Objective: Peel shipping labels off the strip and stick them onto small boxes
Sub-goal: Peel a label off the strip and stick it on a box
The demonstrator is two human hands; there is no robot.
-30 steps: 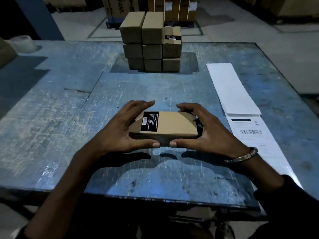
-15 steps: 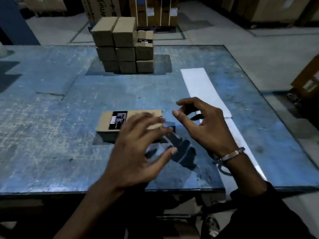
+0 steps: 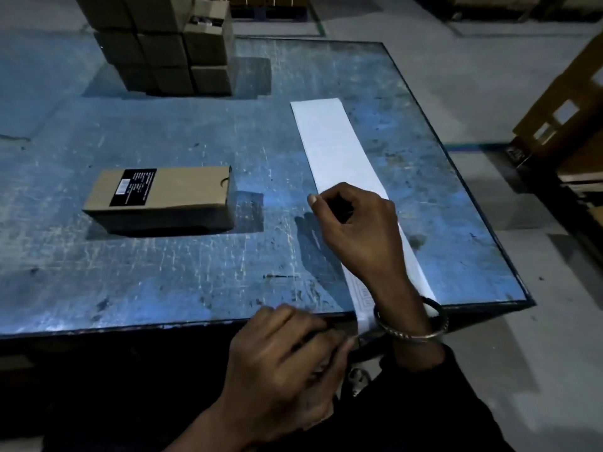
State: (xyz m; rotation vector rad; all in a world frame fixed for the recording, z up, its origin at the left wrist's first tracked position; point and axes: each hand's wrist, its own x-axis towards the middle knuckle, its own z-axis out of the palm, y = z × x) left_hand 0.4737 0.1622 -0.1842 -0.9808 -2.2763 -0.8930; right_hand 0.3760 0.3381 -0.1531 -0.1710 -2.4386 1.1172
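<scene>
The near stretch of the white label strip (image 3: 336,148) is hidden beneath the right hand (image 3: 360,230), whose fingers are curled over it on the blue table (image 3: 182,272); whether the strip is pinched cannot be told. At the table's edge, the strip's hanging end is met by the curled left hand (image 3: 287,360), its hold unclear. A small box (image 3: 163,200) is seen well apart, leftward. Stacked boxes (image 3: 169,47) are cut off above.

We count one small box (image 3: 160,199) lying apart on one blue table (image 3: 195,272), one stack of boxes (image 3: 163,44) whose total we cannot tell, one white label strip (image 3: 336,145), two hands, and one bangle (image 3: 411,331).
</scene>
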